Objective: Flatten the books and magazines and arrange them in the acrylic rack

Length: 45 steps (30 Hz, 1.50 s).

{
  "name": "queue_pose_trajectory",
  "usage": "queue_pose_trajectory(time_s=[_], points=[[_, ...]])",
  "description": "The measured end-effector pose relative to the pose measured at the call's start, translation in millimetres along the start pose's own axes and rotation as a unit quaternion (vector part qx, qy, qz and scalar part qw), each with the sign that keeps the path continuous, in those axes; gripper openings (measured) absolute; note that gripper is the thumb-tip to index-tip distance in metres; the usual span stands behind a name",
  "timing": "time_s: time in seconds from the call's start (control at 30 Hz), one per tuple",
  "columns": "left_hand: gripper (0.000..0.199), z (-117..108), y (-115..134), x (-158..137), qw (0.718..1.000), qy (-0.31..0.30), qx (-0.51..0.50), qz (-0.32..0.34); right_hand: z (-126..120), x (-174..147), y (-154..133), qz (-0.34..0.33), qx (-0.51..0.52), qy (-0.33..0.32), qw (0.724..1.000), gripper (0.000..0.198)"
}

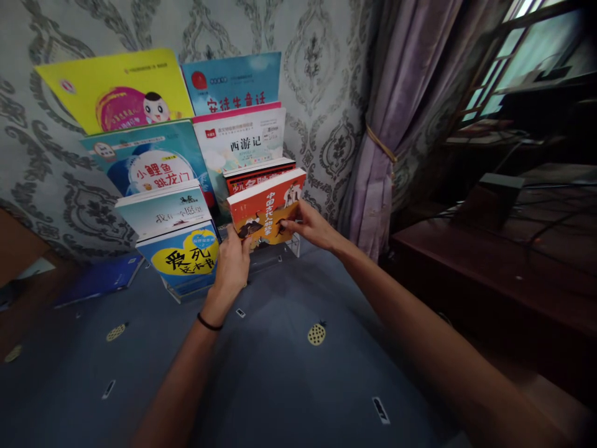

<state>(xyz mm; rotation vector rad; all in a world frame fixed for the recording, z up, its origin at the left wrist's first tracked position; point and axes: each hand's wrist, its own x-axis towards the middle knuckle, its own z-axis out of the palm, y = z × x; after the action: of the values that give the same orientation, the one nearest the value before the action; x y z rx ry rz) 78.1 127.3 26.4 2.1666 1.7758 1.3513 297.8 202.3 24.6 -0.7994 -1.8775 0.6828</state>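
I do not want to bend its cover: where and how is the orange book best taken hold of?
Probably by its left and right edges, coming from the front: the orange book faces the person with both sides reachable, while a red book stands close behind it. The left hand and right hand hold it at those sides.

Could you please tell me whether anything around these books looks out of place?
Perhaps: a dark blue book lies flat on the blue cloth, while the books beside it stand propped in rows. The orange book between left hand and right hand shows no obvious damage.
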Motion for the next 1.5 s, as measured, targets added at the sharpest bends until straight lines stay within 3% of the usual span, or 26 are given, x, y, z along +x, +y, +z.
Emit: queue_pose_trajectory(time_s=[0.27,0.57,0.83,1.07,1.23,1.5], points=[[0.031,2.0,-1.6,6.6,0.999,-0.006,0.002,0.035,-5.6,-0.3,2.7,0.004,0.025,-0.005,1.0,0.049],[0.028,4.6,-15.1,7.5,0.999,-0.036,0.008,0.022,-4.6,-1.4,6.1,-0.027,-0.09,0.006,0.996,0.035],[0.03,1.4,-3.8,1.6,0.979,-0.088,0.185,-0.02,-8.3,-2.2,2.5,-0.023,-0.209,-0.031,0.977,0.038],[0.033,-1.2,9.4,-1.5,0.952,-0.136,0.27,-0.051,-12.6,3.1,-4.4,0.007,-0.303,0.01,0.953,0.025],[0.039,3.9,5.4,-5.8,0.958,-0.134,0.248,-0.047,-14.4,-1.3,-17.2,0.073,-0.28,-0.032,0.957,0.022],[0.045,4.0,15.3,-5.0,0.954,-0.142,0.255,-0.067,-10.1,-2.3,-15.5,0.068,-0.245,-0.02,0.967,0.023]])
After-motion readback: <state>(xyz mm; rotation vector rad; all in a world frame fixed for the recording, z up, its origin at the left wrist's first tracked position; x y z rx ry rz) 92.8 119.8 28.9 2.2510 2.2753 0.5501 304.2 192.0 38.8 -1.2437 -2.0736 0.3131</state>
